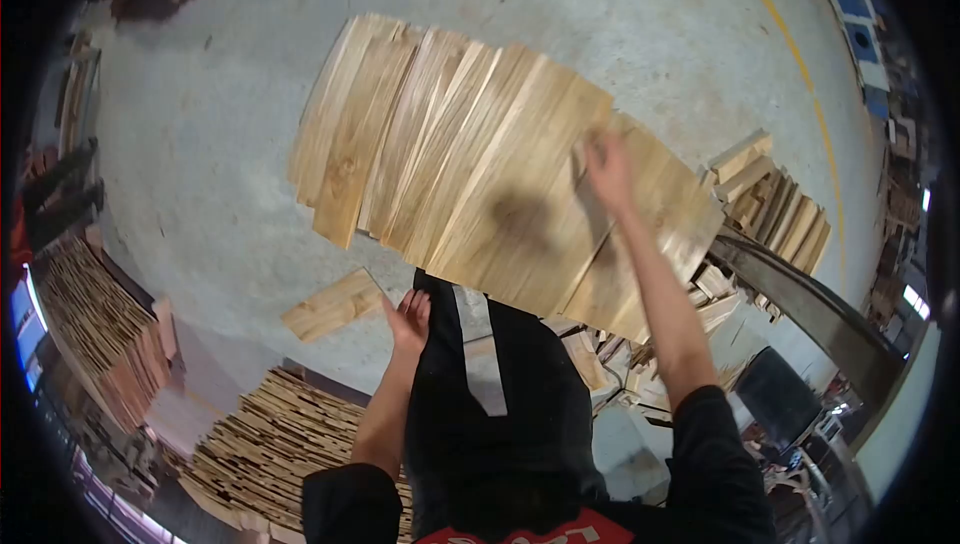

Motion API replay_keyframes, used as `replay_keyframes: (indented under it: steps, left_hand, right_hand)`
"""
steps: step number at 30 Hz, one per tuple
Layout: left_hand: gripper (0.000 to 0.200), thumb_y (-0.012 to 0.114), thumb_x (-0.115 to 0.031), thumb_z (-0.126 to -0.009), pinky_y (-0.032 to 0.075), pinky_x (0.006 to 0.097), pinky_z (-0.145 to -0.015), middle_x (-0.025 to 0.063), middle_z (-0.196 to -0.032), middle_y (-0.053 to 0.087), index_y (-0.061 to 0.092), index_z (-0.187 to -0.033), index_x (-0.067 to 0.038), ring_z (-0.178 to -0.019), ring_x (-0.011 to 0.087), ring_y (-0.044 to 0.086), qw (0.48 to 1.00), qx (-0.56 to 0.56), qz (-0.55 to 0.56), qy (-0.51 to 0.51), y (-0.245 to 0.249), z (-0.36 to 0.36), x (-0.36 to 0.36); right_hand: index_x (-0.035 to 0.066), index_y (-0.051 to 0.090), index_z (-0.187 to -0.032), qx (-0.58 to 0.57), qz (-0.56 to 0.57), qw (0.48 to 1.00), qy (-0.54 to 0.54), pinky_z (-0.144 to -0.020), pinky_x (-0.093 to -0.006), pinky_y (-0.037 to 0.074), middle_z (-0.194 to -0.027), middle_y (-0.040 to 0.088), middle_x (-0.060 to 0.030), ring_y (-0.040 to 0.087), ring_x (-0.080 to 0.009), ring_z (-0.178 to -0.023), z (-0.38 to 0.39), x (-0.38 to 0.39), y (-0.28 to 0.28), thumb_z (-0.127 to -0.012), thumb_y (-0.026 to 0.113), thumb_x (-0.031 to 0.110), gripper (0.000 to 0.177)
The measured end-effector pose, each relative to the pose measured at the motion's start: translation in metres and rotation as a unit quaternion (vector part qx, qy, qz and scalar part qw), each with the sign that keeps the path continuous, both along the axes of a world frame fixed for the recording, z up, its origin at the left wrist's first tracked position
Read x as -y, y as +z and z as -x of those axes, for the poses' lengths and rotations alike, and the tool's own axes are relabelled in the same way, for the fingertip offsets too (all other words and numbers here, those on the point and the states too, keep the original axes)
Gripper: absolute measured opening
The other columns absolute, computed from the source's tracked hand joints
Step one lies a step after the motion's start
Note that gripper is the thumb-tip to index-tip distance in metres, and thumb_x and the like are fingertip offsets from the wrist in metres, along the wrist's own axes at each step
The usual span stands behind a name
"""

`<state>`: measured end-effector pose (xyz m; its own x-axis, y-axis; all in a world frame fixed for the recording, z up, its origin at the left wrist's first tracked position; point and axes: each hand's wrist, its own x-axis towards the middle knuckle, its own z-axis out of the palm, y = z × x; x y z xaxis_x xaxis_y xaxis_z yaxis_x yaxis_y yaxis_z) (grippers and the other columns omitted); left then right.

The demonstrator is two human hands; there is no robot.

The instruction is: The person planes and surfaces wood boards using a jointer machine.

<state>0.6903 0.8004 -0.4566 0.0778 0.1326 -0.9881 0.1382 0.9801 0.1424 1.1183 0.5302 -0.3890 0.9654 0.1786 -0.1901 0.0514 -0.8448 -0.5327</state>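
Observation:
Wooden boards (480,154) lie side by side in a wide, slightly fanned row in front of me, some overlapping. Over the right part of the row is my right hand (608,176), its fingers curled together and slightly blurred, close to the seam between two wide boards. What those fingers hold, if anything, I cannot tell. My left hand (408,320) is low beside my dark apron (500,384), thumb and half-curled fingers apart. A short loose board (332,305) shows just left of that hand, its end overlapping the thumb in this view.
Stacked thin wood strips (275,434) stand at lower left, with another stack (100,309) farther left. More wood pieces (785,214) are piled at right beside a metal beam (820,294). Offcuts (715,299) lie below the row. A yellow line (800,59) crosses the floor.

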Motion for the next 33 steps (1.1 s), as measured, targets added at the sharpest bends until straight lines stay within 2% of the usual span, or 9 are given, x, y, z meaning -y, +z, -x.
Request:
replay_keyframes:
  steps: [4, 5, 6, 9, 15, 16, 23, 27, 33]
  left_hand:
    - [0.116, 0.039, -0.093, -0.094, 0.021, 0.0494, -0.133, 0.0196, -0.163, 0.048, 0.041, -0.16, 0.002, -0.155, 0.0347, 0.039, 0.997, 0.008, 0.071, -0.013, -0.058, -0.025, 0.039]
    - [0.117, 0.037, -0.095, -0.092, 0.018, 0.0512, -0.133, 0.0181, -0.163, 0.049, 0.041, -0.161, 0.0, -0.156, 0.0349, 0.038, 0.997, 0.004, 0.078, -0.016, -0.061, -0.031, 0.049]
    - [0.094, 0.049, -0.085, -0.096, 0.046, 0.047, -0.117, 0.01, -0.151, 0.061, 0.057, -0.149, -0.008, -0.137, 0.0285, 0.061, 0.994, -0.059, 0.076, 0.044, -0.047, -0.055, 0.05]
    - [0.083, 0.054, -0.077, -0.098, 0.05, 0.049, -0.115, 0.0087, -0.145, 0.066, 0.058, -0.149, -0.011, -0.132, 0.0281, 0.064, 0.995, 0.098, 0.03, 0.02, -0.096, -0.039, 0.081]
    - [0.072, 0.056, -0.066, -0.103, 0.057, 0.0474, -0.107, 0.0097, -0.145, 0.066, 0.06, -0.149, -0.01, -0.131, 0.0288, 0.064, 0.968, 0.153, 0.131, 0.15, -0.09, -0.036, 0.079]
    - [0.07, 0.056, -0.063, -0.104, 0.058, 0.0479, -0.106, 0.0112, -0.143, 0.068, 0.06, -0.148, -0.009, -0.129, 0.0296, 0.066, 0.955, 0.197, 0.148, 0.163, -0.092, -0.035, 0.081]
    - [0.068, 0.064, -0.056, -0.101, 0.058, 0.0522, -0.106, 0.0139, -0.141, 0.069, 0.061, -0.146, -0.006, -0.129, 0.0325, 0.067, 0.899, 0.32, 0.203, 0.217, -0.09, -0.026, 0.07]
    - [0.093, 0.053, -0.084, -0.096, 0.059, 0.0546, -0.104, 0.0116, -0.146, 0.065, 0.056, -0.152, -0.01, -0.13, 0.0322, 0.066, 0.968, 0.214, 0.12, 0.058, -0.088, -0.013, 0.06]
    - [0.096, 0.048, -0.087, -0.096, 0.056, 0.0533, -0.107, 0.0098, -0.151, 0.06, 0.049, -0.157, -0.013, -0.132, 0.0289, 0.063, 0.978, 0.189, 0.091, 0.023, -0.086, 0.005, 0.041]
  right_hand:
    - [0.007, 0.066, -0.14, 0.123, 0.037, 0.987, 0.095, -0.107, -0.043, 0.052, -0.129, 0.073, -0.0248, 0.068, -0.0408, -0.125, -0.152, -0.039, -0.058, -0.105, 0.064, 0.047, 0.053]
    - [0.007, 0.066, -0.141, 0.041, 0.061, 0.992, 0.107, -0.11, -0.0416, 0.049, -0.133, 0.073, -0.0209, 0.066, -0.0373, -0.129, -0.186, -0.042, -0.075, -0.106, 0.062, 0.051, 0.057]
    - [0.007, 0.066, -0.142, -0.043, 0.088, 0.988, 0.118, -0.113, -0.0402, 0.047, -0.137, 0.072, -0.0169, 0.064, -0.0337, -0.133, -0.215, -0.046, -0.09, -0.106, 0.059, 0.056, 0.06]
    - [0.009, 0.06, -0.152, -0.417, 0.049, 0.908, 0.008, -0.12, -0.0363, 0.041, -0.153, 0.064, -0.0083, 0.055, -0.0259, -0.144, -0.245, -0.063, -0.11, -0.108, 0.052, 0.063, 0.07]
    - [0.01, 0.038, -0.169, -0.378, -0.102, 0.92, 0.02, -0.127, -0.0404, 0.033, -0.171, 0.042, -0.0093, 0.042, -0.0232, -0.153, -0.2, -0.066, -0.131, -0.105, 0.045, 0.077, 0.093]
    - [0.01, 0.036, -0.17, -0.471, -0.125, 0.872, -0.041, -0.128, -0.0438, 0.031, -0.172, 0.038, -0.0112, 0.038, -0.0269, -0.155, -0.196, -0.077, -0.117, -0.103, 0.045, 0.08, 0.097]
    - [0.011, 0.03, -0.172, -0.371, 0.028, 0.927, 0.045, -0.13, -0.051, 0.023, -0.177, 0.026, -0.0172, 0.024, -0.0339, -0.164, -0.184, -0.099, -0.113, -0.093, 0.041, 0.092, 0.113]
    - [0.011, 0.028, -0.172, -0.38, -0.001, 0.925, 0.029, -0.131, -0.0511, 0.021, -0.179, 0.022, -0.0171, 0.024, -0.0343, -0.164, -0.16, -0.124, -0.093, -0.093, 0.037, 0.093, 0.114]
    - [0.012, 0.04, -0.169, -0.363, -0.029, 0.929, 0.064, -0.129, -0.0508, 0.027, -0.176, 0.031, -0.0175, 0.031, -0.0344, -0.161, -0.167, -0.114, -0.132, -0.091, 0.037, 0.095, 0.113]
